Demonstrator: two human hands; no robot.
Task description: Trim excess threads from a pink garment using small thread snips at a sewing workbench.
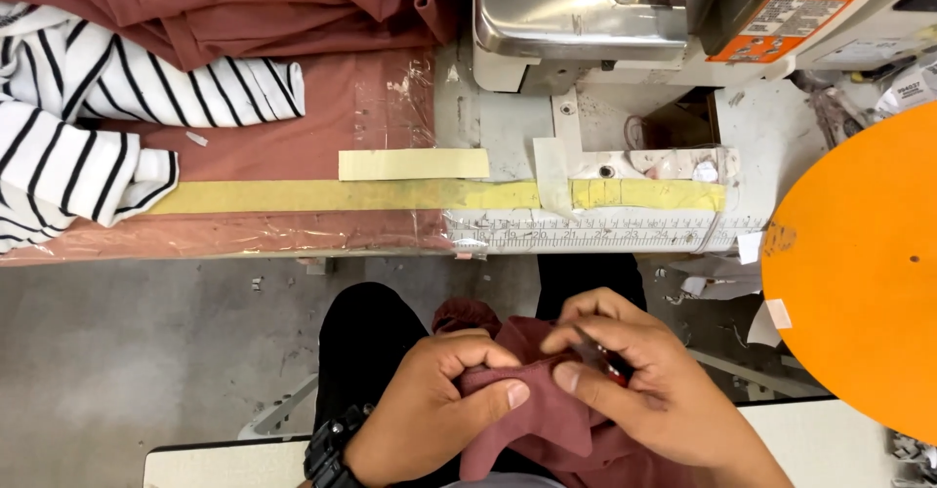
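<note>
My left hand (439, 405) and my right hand (634, 381) both pinch a small piece of maroon fabric (547, 420) over my lap, below the table edge. The left thumb and fingers grip its upper edge. The right hand also holds a small thin tool with a red part (607, 363) between its fingers, pressed against the cloth. A black watch (327, 444) sits on my left wrist.
The sewing machine (625, 20) stands at the top right on the work table, with a ruler strip (595, 232) and yellow tape (390, 195) along the front. Black-and-white striped cloth (88, 127) and maroon cloth (244, 0) lie at the left. An orange round disc (859, 264) is at the right.
</note>
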